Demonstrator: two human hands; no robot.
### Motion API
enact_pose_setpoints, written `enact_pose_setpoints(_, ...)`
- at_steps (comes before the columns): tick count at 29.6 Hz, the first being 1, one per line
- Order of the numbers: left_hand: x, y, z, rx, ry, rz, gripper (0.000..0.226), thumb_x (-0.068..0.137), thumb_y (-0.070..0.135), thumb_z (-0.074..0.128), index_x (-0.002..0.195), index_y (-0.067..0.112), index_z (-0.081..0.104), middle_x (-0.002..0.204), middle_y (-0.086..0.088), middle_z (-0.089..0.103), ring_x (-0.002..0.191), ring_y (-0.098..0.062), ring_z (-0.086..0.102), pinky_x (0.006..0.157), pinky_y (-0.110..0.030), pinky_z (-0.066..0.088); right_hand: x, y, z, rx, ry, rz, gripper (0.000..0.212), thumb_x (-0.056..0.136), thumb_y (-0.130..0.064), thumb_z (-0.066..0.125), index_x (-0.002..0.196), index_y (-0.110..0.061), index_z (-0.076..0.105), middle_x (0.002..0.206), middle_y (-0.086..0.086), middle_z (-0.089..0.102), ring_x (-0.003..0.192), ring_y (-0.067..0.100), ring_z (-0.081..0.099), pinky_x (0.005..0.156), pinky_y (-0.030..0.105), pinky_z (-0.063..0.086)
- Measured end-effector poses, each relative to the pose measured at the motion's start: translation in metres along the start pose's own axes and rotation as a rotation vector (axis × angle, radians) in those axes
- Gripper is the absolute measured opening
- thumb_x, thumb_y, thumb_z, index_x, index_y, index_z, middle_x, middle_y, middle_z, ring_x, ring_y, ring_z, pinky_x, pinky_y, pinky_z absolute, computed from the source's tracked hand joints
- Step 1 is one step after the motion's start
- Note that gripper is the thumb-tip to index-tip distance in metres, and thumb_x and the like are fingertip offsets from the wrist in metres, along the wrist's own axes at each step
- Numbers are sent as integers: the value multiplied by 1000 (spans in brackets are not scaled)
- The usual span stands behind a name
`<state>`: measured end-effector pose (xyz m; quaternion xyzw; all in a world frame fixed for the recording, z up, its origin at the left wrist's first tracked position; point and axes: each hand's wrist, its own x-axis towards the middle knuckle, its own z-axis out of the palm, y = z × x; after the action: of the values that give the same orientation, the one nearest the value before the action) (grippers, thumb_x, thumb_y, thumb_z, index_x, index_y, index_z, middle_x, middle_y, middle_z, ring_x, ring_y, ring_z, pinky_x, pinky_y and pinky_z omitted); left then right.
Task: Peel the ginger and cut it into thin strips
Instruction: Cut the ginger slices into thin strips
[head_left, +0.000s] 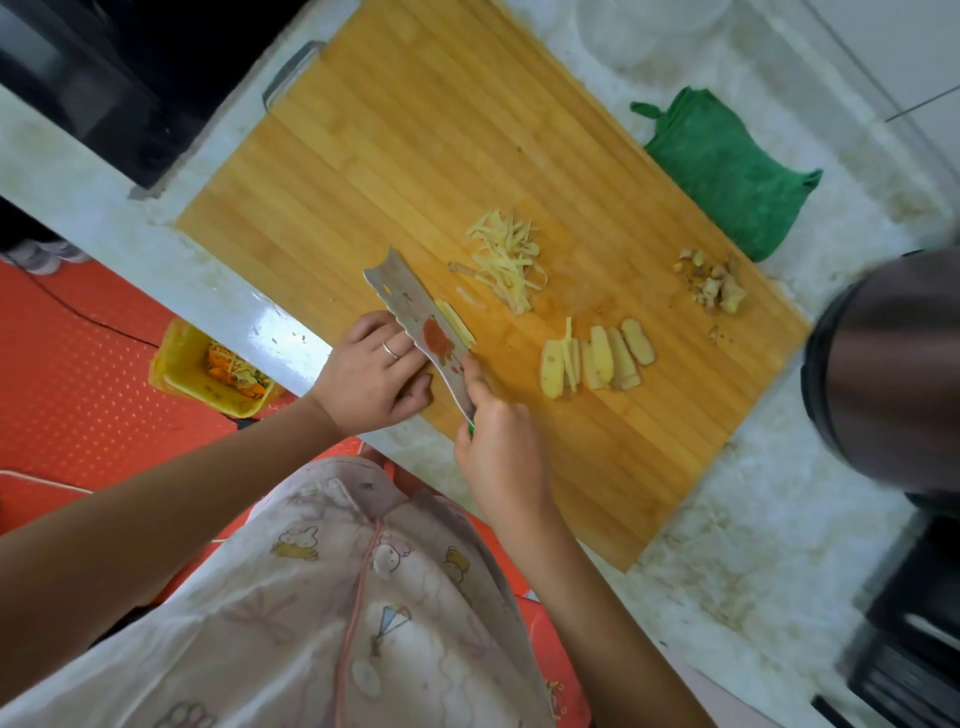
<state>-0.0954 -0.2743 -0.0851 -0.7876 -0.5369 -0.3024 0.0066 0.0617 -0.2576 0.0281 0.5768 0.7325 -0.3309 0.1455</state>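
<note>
Cutting strips, mid-frame: right hand (498, 447) grips the knife (421, 317), blade on a ginger slice (456, 323). Left hand (374, 374) curls behind the blade, its hold hidden. Next: narrow, even cuts, then the slices (597, 358) at centre right.

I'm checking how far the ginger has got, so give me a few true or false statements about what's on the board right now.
1. The right hand grips the knife. True.
2. The cut strips sit in a bowl. False: they lie piled on the cutting board.
3. Ginger slices lie in a row on the board. True.
4. The green cloth covers the slices. False: it lies on the counter beside the board.
5. The left hand wears a ring. True.
</note>
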Motion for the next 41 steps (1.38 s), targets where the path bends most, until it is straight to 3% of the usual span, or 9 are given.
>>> enact_pose_setpoints(3, -1, -1, 0, 7, -18, -6, 19, 82, 18, 53, 98, 8, 56, 90, -9, 63, 81, -26, 51, 83, -37, 42, 2, -1, 2, -10, 28, -1, 70, 93, -11, 52, 151, -28, 18, 89, 3, 66, 73, 17, 53, 56, 25, 33)
enact_pose_setpoints(6, 0, -1, 0, 1, -24, -13, 20, 86, 19, 47, 101, 8, 54, 98, -6, 54, 83, -25, 50, 85, -38, 43, 15, -4, -2, 5, 33, -13, 68, 93, -12, 54, 150, -26, 22, 104, 8, 67, 93, 22, 63, 60, 24, 33)
enact_pose_setpoints(9, -1, -1, -1, 0, -34, -16, 22, 88, 20, 47, 102, 6, 57, 100, -7, 57, 84, -26, 51, 86, -39, 43, 12, -5, -4, -7, 52, -22, 67, 92, -12, 55, 150, -27, 24, 107, 10, 68, 97, 24, 63, 62, 25, 33)
enact_pose_setpoints(17, -3, 0, -2, 40, -58, -34, 22, 89, 22, 45, 97, 6, 59, 88, -13, 66, 82, -29, 54, 87, -38, 40, -5, 3, 1, -105, 91, -27, 65, 95, -16, 49, 150, -31, 17, 101, 7, 67, 91, 21, 61, 52, 25, 29)
enact_pose_setpoints(23, -5, 0, -2, 46, -59, -60, 26, 88, 20, 49, 92, 2, 67, 88, -13, 67, 85, -28, 52, 87, -39, 41, -13, 7, 3, -115, 78, -12, 65, 95, -16, 49, 151, -30, 17, 96, 6, 66, 88, 20, 59, 57, 27, 32)
enact_pose_setpoints(28, -4, 1, -1, 44, -45, -65, 25, 87, 19, 50, 89, 2, 68, 85, -12, 66, 81, -27, 53, 86, -37, 41, -14, 2, 7, -98, 95, 22, 66, 94, -11, 50, 150, -29, 20, 71, 0, 49, 65, 17, 44, 41, 24, 23)
enact_pose_setpoints(31, -6, 0, 0, 35, -18, -50, 20, 85, 18, 52, 87, 4, 65, 82, -12, 66, 78, -27, 54, 85, -37, 41, -15, 1, 13, -77, 103, 32, 67, 94, -11, 50, 151, -29, 19, 80, 0, 55, 65, 17, 45, 41, 22, 20)
enact_pose_setpoints(34, -5, 1, 0, 2, 20, -29, 11, 84, 17, 52, 91, 9, 57, 80, -11, 64, 79, -26, 50, 83, -37, 40, -15, -1, 15, -73, 108, 52, 67, 95, -13, 50, 151, -29, 17, 100, 5, 65, 69, 19, 48, 48, 27, 28)
enact_pose_setpoints(41, -5, 0, 0, 10, -12, -51, 19, 85, 16, 52, 97, 5, 61, 87, -13, 66, 83, -26, 52, 87, -37, 41, -9, 0, 8, -58, 35, 58, 68, 94, -10, 49, 151, -29, 17, 94, 4, 65, 70, 16, 47, 54, 28, 35)
